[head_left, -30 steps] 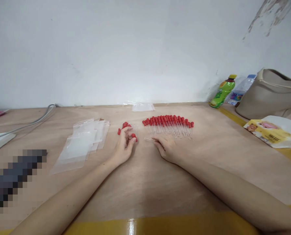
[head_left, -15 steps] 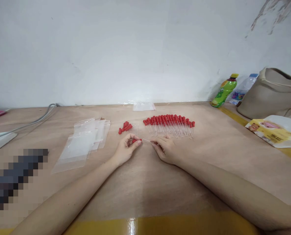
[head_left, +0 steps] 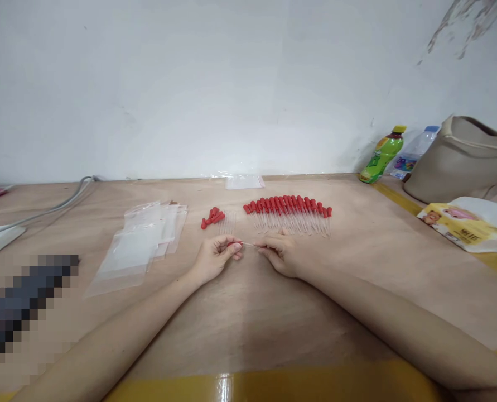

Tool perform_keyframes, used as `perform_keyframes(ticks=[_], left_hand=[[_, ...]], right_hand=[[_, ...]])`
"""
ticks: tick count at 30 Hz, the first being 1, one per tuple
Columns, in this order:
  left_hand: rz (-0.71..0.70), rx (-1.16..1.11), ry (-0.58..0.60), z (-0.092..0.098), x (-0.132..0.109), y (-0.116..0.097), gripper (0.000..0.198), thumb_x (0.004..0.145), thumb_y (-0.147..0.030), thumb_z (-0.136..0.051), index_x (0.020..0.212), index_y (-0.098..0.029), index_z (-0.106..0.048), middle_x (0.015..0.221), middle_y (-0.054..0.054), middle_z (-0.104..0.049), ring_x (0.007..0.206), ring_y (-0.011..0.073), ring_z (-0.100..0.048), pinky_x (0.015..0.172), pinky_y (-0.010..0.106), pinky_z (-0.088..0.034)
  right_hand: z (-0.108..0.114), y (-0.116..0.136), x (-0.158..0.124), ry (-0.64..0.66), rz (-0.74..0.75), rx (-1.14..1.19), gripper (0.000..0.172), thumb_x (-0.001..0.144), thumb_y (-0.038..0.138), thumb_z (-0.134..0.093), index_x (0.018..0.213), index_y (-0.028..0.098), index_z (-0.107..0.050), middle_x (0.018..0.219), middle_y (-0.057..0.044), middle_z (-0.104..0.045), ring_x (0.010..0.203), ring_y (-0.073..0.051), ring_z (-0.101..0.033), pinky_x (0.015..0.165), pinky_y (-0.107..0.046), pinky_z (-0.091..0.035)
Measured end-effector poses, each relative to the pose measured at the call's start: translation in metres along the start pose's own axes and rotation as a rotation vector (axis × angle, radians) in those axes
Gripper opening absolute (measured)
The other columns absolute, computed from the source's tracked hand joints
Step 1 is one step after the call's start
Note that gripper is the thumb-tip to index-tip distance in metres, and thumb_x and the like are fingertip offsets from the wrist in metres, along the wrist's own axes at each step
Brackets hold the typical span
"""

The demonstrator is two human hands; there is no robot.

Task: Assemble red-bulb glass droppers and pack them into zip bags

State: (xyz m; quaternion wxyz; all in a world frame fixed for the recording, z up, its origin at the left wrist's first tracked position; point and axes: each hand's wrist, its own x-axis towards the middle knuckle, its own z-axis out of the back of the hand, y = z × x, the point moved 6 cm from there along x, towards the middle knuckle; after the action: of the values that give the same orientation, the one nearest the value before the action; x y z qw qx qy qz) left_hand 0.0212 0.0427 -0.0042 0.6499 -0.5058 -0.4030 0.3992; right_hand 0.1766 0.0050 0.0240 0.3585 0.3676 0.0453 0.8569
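Red dropper bulb (head_left: 234, 243): pinched in the left hand over the middle of the surface (head_left: 231, 324), narrow end turned right, apparently so that its mouth faces the tube.
Clear thin tube (head_left: 249, 244): held by the right hand, roughly level, its left end at the bulb; whether it sits inside the mouth is too small to tell.
Left hand (head_left: 213, 258): thumb and fingers narrowed around the bulb, a grip that probably steadies the soft piece without covering its mouth.
Right hand (head_left: 282, 254): fingertips close together on the tube, gripping well along it, likely to leave the left end exposed and keep the slender piece straight.
Loose red bulbs (head_left: 213, 216): a small heap just beyond the left hand, seemingly for easy reach.
Loose clear tubes (head_left: 228, 222): side by side right of that heap, probably lined up for picking singly.
Red-capped droppers (head_left: 288, 206): a curved row beyond the right hand, bulbs toward the wall (head_left: 248, 89), perhaps fanned so that each lies separate.
Clear zip bags (head_left: 126, 257): overlapping flat at the left, well apart from both hands, which leaves the middle uncluttered.
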Motion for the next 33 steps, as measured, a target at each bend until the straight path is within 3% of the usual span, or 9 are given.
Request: perform_keyframes(ticks=[9,16,22,28,33], left_hand=[[0.008,0.076,0.101,-0.007,-0.005,-0.006,0.026,0.072,-0.035,-0.063,0.081,-0.011,-0.061,0.062,0.002,-0.062,0.056,0.0107,-0.060,0.057,0.024,-0.052],[0.024,0.067,0.099,-0.007,-0.006,-0.004,0.026,0.070,-0.033,-0.065,0.083,-0.011,-0.063,0.060,0.002,-0.063,0.054,0.0107,-0.060,0.057,0.024,-0.052],[-0.039,0.039,0.048,-0.003,-0.003,-0.002,0.027,0.069,-0.031,-0.066,0.086,-0.010,-0.062,0.061,0.001,-0.063,0.055,0.0103,-0.059,0.059,0.024,-0.051],[-0.098,0.140,0.044,0.001,-0.002,0.001,0.024,0.072,-0.029,-0.064,0.087,-0.011,-0.064,0.060,0.002,-0.061,0.055,0.0101,-0.056,0.057,0.023,-0.048],[-0.089,0.122,0.085,-0.004,-0.006,0.000,0.025,0.072,-0.031,-0.063,0.086,-0.010,-0.062,0.062,0.002,-0.061,0.055,0.0105,-0.056,0.057,0.024,-0.048]], right_hand=[[0.003,-0.010,0.004,0.066,0.069,-0.066,0.018,0.084,0.017,-0.046,0.087,0.020,-0.064,0.079,-0.001,-0.066,0.070,-0.013,-0.056,0.070,-0.030,-0.024],[0.006,0.000,0.001,-0.017,0.161,-0.231,0.026,0.081,0.009,-0.042,0.091,0.021,-0.062,0.085,-0.002,-0.066,0.075,-0.013,-0.056,0.067,-0.031,-0.023],[0.004,0.002,0.000,-0.051,0.098,-0.186,0.019,0.086,0.017,-0.040,0.089,0.018,-0.059,0.081,-0.004,-0.063,0.072,-0.013,-0.054,0.068,-0.029,-0.031],[0.007,-0.007,-0.001,-0.025,-0.135,0.001,0.011,0.083,0.023,-0.048,0.081,0.017,-0.057,0.073,-0.002,-0.061,0.067,-0.012,-0.053,0.059,-0.023,-0.039],[0.004,-0.001,0.000,0.002,-0.076,0.006,0.013,0.083,0.020,-0.046,0.076,0.017,-0.057,0.071,-0.003,-0.060,0.067,-0.013,-0.053,0.063,-0.024,-0.041]])
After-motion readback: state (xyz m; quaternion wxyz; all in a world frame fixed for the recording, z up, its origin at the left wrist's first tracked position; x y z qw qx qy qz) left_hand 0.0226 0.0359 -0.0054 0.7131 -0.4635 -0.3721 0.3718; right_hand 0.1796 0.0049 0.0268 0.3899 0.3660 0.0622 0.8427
